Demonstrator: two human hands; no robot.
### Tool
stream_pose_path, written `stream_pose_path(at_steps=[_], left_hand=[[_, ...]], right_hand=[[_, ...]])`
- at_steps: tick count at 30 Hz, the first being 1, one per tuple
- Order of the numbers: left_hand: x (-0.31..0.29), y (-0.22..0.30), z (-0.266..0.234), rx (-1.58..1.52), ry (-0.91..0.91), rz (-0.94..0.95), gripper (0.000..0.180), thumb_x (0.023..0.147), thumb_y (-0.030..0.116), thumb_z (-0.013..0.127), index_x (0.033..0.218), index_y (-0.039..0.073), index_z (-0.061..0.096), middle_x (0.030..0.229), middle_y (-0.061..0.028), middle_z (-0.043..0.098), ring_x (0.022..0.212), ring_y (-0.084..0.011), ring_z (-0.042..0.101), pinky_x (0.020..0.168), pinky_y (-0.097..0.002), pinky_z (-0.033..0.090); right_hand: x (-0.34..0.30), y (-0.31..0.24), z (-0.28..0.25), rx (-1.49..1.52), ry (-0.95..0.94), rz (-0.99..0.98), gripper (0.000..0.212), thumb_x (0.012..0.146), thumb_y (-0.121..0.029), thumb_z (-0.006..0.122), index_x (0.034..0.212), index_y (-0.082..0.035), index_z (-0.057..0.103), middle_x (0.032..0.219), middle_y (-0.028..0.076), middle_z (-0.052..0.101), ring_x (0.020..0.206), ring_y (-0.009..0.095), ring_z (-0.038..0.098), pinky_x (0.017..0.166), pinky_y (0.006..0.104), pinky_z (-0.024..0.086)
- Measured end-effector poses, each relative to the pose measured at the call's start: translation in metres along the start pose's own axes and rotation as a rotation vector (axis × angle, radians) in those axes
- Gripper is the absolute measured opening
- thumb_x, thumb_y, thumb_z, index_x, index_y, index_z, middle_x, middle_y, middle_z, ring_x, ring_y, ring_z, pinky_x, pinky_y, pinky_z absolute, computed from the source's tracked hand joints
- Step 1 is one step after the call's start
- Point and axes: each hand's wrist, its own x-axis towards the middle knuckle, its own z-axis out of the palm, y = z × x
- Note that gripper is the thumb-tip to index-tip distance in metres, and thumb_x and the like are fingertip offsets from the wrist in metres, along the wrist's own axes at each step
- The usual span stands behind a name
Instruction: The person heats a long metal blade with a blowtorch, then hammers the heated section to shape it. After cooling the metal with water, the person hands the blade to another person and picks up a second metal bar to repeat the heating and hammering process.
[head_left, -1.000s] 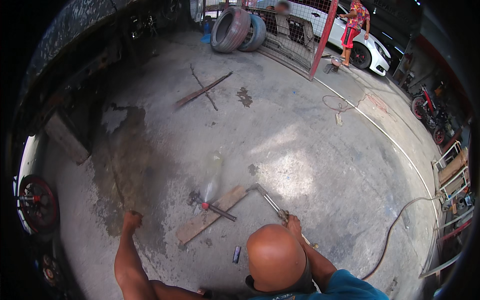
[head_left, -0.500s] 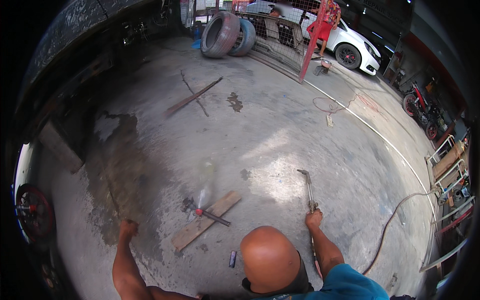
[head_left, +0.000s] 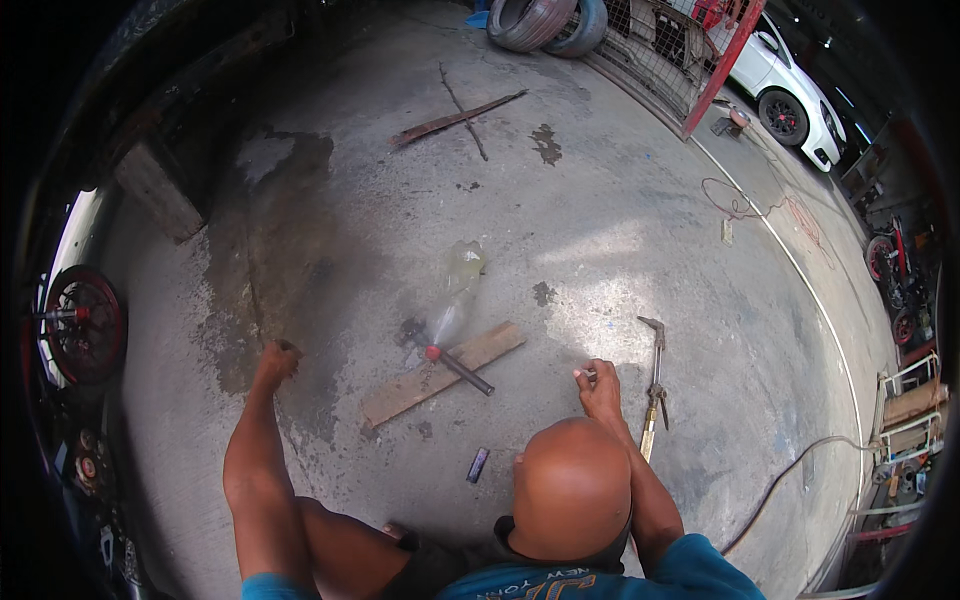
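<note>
My left hand [head_left: 282, 360] hangs above the damp, stained concrete with its fingers curled; whether anything is in them is hidden. My right hand [head_left: 599, 388] is in front of me, fingers bent and thumb apart, beside a cutting torch [head_left: 656, 375] with a bent head and brass-coloured handle. That torch lies on the floor to its right. Between my hands is a short wooden plank [head_left: 400, 397], with a dark metal bar-like tool [head_left: 468, 373] across it. A clear plastic bottle [head_left: 460, 280] with a red cap lies against them.
A small dark can-like object [head_left: 478, 465] lies near me. Farther off are two crossed wooden sticks [head_left: 460, 115], tyres [head_left: 525, 22] and a red-framed mesh gate [head_left: 715, 85]. A hose [head_left: 790, 470] trails at right towards a metal rack [head_left: 905, 450]. A red-rimmed wheel [head_left: 85, 325] stands at left.
My right hand has let go of the cutting torch and moved left of it. The torch now lies on the floor. My left hand stays curled; the whole view has shifted.
</note>
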Motion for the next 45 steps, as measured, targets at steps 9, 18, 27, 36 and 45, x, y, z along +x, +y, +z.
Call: stream_pose_path(at_steps=[9,18,27,36,45], left_hand=[[-0.047,-0.018,-0.036,0.014,0.084,-0.067,0.02,0.087,0.013,0.066,0.097,-0.003,0.073,0.074,-0.0117,0.069,0.06,-0.0217,0.067,0.053,-0.0346,0.053],[-0.086,-0.015,-0.077,-0.046,0.135,-0.135,0.024,0.086,0.016,0.07,0.097,-0.005,0.066,0.068,-0.0083,0.061,0.051,-0.0189,0.059,0.044,-0.0325,0.045],[-0.075,0.183,-0.076,0.103,0.23,0.415,0.039,0.092,0.025,0.069,0.111,-0.008,0.067,0.08,-0.0104,0.068,0.066,-0.0191,0.064,0.061,-0.0351,0.052],[-0.176,0.351,0.01,0.472,-0.12,0.582,0.04,0.09,0.019,0.074,0.122,-0.004,0.065,0.086,-0.0187,0.074,0.081,-0.0249,0.071,0.078,-0.0387,0.053],[-0.157,0.316,-0.001,0.598,-0.121,0.581,0.044,0.081,0.017,0.08,0.118,-0.004,0.069,0.095,-0.0259,0.075,0.09,-0.036,0.075,0.083,-0.043,0.055]], right_hand=[[0.067,-0.164,0.109,-0.45,-0.467,-0.765,0.05,0.088,-0.006,0.067,0.137,-0.014,0.059,0.156,0.014,0.041,0.141,0.04,0.039,0.107,0.0611,0.037],[0.112,-0.175,0.181,-0.781,-0.63,-1.029,0.043,0.098,-0.028,0.059,0.14,-0.033,0.062,0.166,0.011,0.031,0.154,0.045,0.023,0.116,0.0736,0.021],[0.182,-0.161,0.09,0.218,-0.044,-0.622,0.057,0.099,-0.036,0.066,0.149,-0.02,0.043,0.16,0.017,0.035,0.145,0.047,0.037,0.111,0.0641,0.041],[0.255,-0.159,0.019,0.34,-0.054,-0.198,0.062,0.098,-0.035,0.067,0.148,-0.012,0.038,0.148,0.017,0.049,0.131,0.043,0.053,0.107,0.0525,0.047],[0.253,-0.099,-0.057,0.235,0.007,-0.272,0.062,0.097,-0.039,0.068,0.146,-0.011,0.041,0.144,0.017,0.053,0.134,0.04,0.052,0.107,0.0521,0.045]])
